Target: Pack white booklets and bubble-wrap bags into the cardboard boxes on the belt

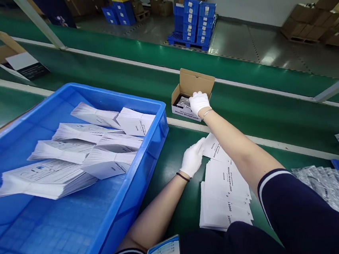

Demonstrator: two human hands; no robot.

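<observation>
My left hand, in a white glove, pinches the edge of a white printed manual. Just below it, a fanned stack of the same manuals lies on the green bench. My right hand, also gloved, reaches to the right side of an open carton printed "Minute Stream 1000". Its fingers are curled down, and what they grip, if anything, is hidden. The carton's brown lid stands up at the back. Left of this hand, a clear plastic bag shows inside the carton.
A large blue tray with several bundles of manuals stands on my left. Plastic-bagged items lie at the right. Another open carton sits far left. A pale rail crosses the bench beyond my hands.
</observation>
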